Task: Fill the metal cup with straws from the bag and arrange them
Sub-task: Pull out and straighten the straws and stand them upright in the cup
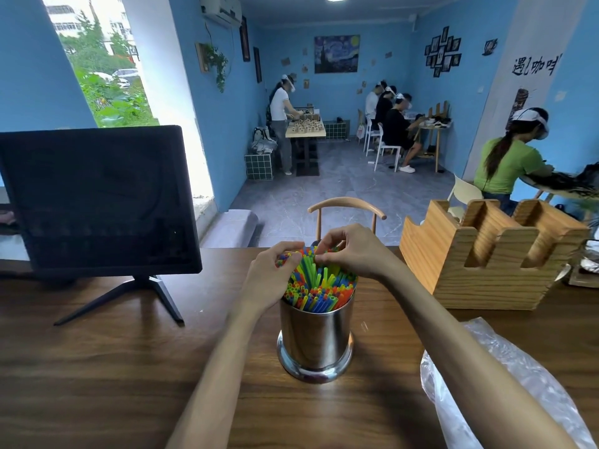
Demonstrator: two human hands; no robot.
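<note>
Centrally, a shiny cylindrical steel cup stands upright on the dark wooden worktop, packed with thin multicoloured plastic straws. The left hand and right hand each hold a curled grip pinching straw tips at the far side. A crumpled clear plastic bag lies right of the cup. Straws are judged light, springy and slippery; hold them near the tips.

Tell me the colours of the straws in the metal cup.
The straws are mixed: green, blue, orange-red and yellow, seen best in the head view.
</note>
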